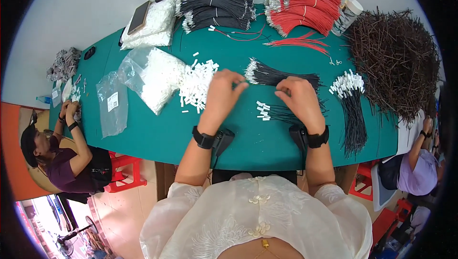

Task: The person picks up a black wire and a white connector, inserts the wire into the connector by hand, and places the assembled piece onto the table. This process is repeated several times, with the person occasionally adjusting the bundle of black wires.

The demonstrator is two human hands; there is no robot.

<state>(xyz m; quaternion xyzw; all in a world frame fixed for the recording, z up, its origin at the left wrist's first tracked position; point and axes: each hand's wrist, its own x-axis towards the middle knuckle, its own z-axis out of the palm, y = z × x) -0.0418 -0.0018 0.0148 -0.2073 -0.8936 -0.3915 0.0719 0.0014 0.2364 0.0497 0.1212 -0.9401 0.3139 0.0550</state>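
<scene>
1. At nine o'clock a clear plastic bag point(110, 102) lies flat and nearly empty on the green table point(157, 139); beside it a fuller bag point(151, 76) spills a heap of small white plastic connectors point(196, 84), hard and blocky.
2. The left hand point(223, 92) sits at the heap's edge, fingers curled and pinched toward a bundle of black wires point(281, 74) at twelve o'clock. What it pinches is too small to tell.
3. Between the hands a few white connectors point(262, 110) lie loose next to thin black wires point(285, 114).
4. The right hand point(299, 100) rests on those wires, fingers bent down and closed; whether it grips one I cannot tell.
5. At three o'clock lies a fan of black wires with white connectors point(350, 101) already fitted, judged the finished share. It is small against the unfitted bundle and heap, so most seems left.
6. Farther right, a bristly dark brown wire pile point(396, 58).
</scene>
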